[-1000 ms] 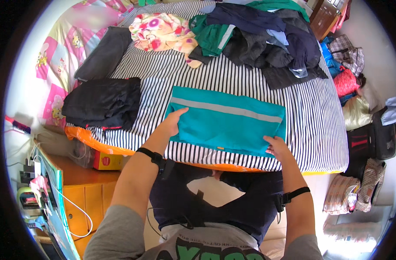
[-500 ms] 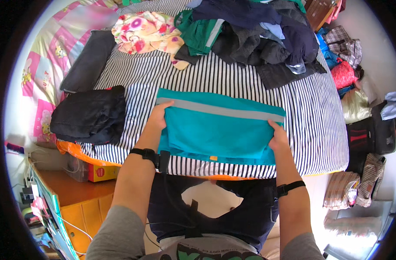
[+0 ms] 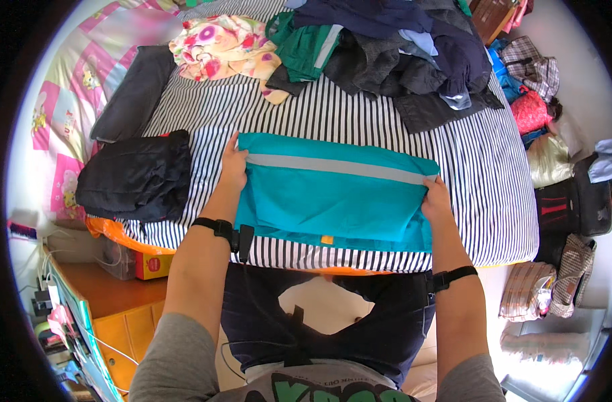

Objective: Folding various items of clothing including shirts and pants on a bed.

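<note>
A folded teal garment [image 3: 326,201] with a grey stripe across its upper part lies on the striped bed, near the front edge. An orange tag peeks out at its lower edge. My left hand [image 3: 235,164] grips the garment's left side close to the far corner. At the opposite side, my right hand [image 3: 437,198] pinches the cloth by the end of the stripe. Both hands wear dark straps farther down, at the wrists.
A folded black garment [image 3: 133,175] sits left of the teal one, with a dark grey folded piece [image 3: 133,94] beyond it. A floral cloth [image 3: 222,50] and a heap of dark clothes [image 3: 393,60] lie at the back. A wooden cabinet [image 3: 118,288] stands at lower left.
My left hand has slid outward and away from me toward the far left corner. My right hand has shifted slightly right and away, with the garment's lower right edge spread wider.
</note>
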The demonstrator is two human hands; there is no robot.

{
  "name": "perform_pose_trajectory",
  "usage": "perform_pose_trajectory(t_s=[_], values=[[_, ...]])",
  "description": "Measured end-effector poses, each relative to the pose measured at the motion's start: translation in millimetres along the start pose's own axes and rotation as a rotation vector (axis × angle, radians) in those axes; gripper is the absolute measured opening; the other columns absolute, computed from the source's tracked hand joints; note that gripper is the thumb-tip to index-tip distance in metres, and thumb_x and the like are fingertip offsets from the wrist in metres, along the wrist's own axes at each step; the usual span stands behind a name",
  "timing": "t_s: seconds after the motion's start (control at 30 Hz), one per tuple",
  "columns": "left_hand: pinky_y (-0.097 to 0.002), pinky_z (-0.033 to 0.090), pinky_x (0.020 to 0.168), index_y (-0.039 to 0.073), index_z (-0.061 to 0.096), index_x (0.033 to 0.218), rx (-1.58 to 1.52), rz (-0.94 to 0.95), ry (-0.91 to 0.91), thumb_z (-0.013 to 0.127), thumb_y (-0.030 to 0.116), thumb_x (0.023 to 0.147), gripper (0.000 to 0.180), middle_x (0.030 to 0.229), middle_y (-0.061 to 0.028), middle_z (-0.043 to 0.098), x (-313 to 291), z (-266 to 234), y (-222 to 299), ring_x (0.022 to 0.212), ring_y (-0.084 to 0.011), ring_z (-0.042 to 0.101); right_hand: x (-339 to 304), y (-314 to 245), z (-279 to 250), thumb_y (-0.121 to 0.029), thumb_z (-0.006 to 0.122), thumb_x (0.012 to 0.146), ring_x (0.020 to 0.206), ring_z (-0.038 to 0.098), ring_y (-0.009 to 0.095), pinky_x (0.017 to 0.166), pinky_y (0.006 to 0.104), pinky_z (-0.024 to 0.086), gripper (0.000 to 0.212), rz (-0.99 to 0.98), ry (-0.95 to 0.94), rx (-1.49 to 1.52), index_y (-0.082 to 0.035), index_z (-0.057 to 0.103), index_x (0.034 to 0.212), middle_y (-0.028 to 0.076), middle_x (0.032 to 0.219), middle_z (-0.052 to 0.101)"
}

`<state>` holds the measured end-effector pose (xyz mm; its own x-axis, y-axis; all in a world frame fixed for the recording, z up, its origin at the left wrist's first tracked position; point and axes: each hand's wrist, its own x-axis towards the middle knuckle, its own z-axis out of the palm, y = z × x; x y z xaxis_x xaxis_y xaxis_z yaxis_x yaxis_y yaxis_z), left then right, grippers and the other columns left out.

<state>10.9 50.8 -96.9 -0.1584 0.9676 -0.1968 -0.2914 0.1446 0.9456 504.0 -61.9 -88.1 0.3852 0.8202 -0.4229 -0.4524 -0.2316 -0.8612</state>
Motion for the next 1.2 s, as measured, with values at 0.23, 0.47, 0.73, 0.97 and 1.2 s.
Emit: perform_pose_trajectory(t_s=[0.23, 0.47, 0.73, 0.97, 1.2], values=[[-0.0365, 0.052, 0.079, -0.002, 0.052, 0.126, 0.932, 0.318, 0.114, 0.064, 0.017, 0.085, 0.047, 0.105, -0.0183, 0.064, -14.8, -21.6, -7.9, 0.090, -0.0254, 0.064, -19.4, 13.4, -12.3, -0.021, 0.067, 0.084, 0.072, 0.062, 0.016, 0.059, 0.0278, 0.052, 0.043, -0.132, 0.277, -0.620, 0.003, 0.053, 0.116, 0.011, 0.092, 0.062], [-0.0403, 0.054, 0.065, -0.007, 0.056, 0.117, 0.757, -0.573, -0.007, 0.072, 0.038, 0.081, 0.060, 0.100, -0.0185, 0.064, -104.8, 17.2, 34.4, 0.082, -0.0291, 0.065, -87.3, 15.6, -10.4, -0.037, 0.074, 0.082, 0.065, 0.060, 0.014, 0.057, 0.0246, 0.051, 0.043, 0.193, -0.079, -0.654, 0.002, 0.061, 0.093, 0.008, 0.080, 0.060], [-0.0362, 0.054, 0.073, -0.007, 0.053, 0.123, 0.402, -0.304, -0.290, 0.075, 0.038, 0.079, 0.066, 0.109, -0.0139, 0.064, -130.2, -3.1, 9.7, 0.091, -0.0237, 0.064, -99.0, 23.9, -3.8, -0.025, 0.079, 0.075, 0.059, 0.056, 0.013, 0.053, 0.0300, 0.051, 0.033, 0.007, -0.066, -0.794, -0.001, 0.057, 0.073, 0.007, 0.068, 0.057], [-0.0479, 0.048, 0.084, -0.001, 0.056, 0.108, 1.197, 0.144, 0.003, 0.072, 0.020, 0.074, 0.043, 0.105, -0.0266, 0.059, -140.6, -21.7, -17.1, 0.099, -0.0433, 0.059, -123.4, 35.1, -10.1, -0.021, 0.076, 0.074, 0.072, 0.063, 0.032, 0.066, 0.0408, 0.052, 0.032, -0.205, 0.029, -1.213, -0.001, 0.055, 0.087, 0.018, 0.083, 0.063], [-0.0464, 0.047, 0.090, -0.002, 0.053, 0.120, 1.427, 0.724, -0.068, 0.068, 0.012, 0.076, 0.049, 0.123, -0.0254, 0.050, -165.9, 20.7, 18.8, 0.109, -0.0403, 0.054, -145.5, 31.3, 27.6, -0.011, 0.072, 0.073, 0.116, 0.050, 0.041, 0.092, 0.0454, 0.046, 0.047, -0.918, -0.076, -1.343, 0.002, 0.050, 0.114, 0.027, 0.129, 0.047]])
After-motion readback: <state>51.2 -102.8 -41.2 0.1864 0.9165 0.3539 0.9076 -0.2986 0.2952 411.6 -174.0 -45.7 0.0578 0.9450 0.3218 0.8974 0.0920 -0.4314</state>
